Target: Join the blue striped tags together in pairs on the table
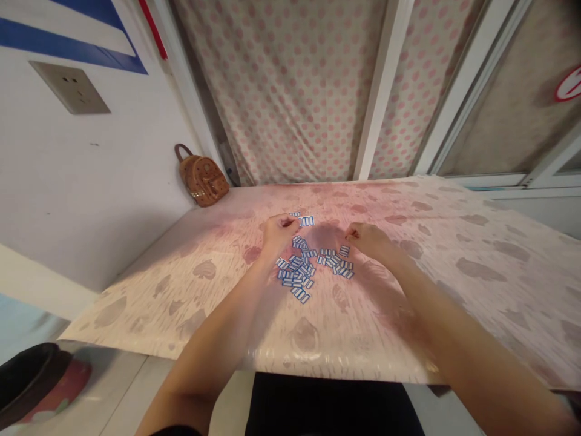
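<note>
My left hand is closed in a pinch on a small white card with blue borders, which sticks out to the right of its fingertips. Behind that card, part of another small striped piece shows on the table. My right hand hovers to the right with its fingers pressed together; anything between them is too small to make out. Below and between the hands lies a loose pile of similar blue-and-white cards, with a smaller cluster beside it. One single card lies just under my right hand.
A patterned tablecloth covers the table. At the back left corner, a small brown backpack leans by the wall. A dotted curtain hangs behind the table. On the floor at lower left stands a dark-rimmed container.
</note>
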Available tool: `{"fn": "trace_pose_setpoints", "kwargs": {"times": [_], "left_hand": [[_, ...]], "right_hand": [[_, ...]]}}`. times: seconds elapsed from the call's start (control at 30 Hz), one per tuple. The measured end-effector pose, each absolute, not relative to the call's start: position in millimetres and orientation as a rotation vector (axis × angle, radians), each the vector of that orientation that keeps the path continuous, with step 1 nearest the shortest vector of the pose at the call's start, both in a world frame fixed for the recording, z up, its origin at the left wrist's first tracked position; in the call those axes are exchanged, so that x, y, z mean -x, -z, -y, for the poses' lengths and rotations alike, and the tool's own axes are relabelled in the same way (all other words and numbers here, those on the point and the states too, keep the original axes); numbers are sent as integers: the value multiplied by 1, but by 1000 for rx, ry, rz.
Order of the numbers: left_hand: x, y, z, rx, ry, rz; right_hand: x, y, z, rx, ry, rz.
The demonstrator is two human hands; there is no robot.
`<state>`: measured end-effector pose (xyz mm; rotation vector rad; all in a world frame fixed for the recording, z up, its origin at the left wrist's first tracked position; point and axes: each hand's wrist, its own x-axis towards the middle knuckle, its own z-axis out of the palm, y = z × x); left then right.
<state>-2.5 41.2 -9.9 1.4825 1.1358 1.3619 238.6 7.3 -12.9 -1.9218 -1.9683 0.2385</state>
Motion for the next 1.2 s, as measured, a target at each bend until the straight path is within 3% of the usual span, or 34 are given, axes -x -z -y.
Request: {"fn": "trace_pose_setpoints", "kwargs": {"times": [0.5,0.67,0.73,0.93,1.2], "left_hand": [[18,8,-50,-1599,-1420,-1244],[19,6,-50,-1560,-1420,-1223],[18,5,-49,-1542,-1425,-1230],[18,10,-52,-1571,-1449,-1221],[19,13,-56,-1653,-1446,-1258]], "right_hand": [[-227,12,2,2006,-308,2198],[-232,21,-3,1990,-107,2162],[-230,20,-3,1883,-74,2139],[-204,16,11,1357,-394,2360],[-195,23,20,1319,-408,2458]]}}
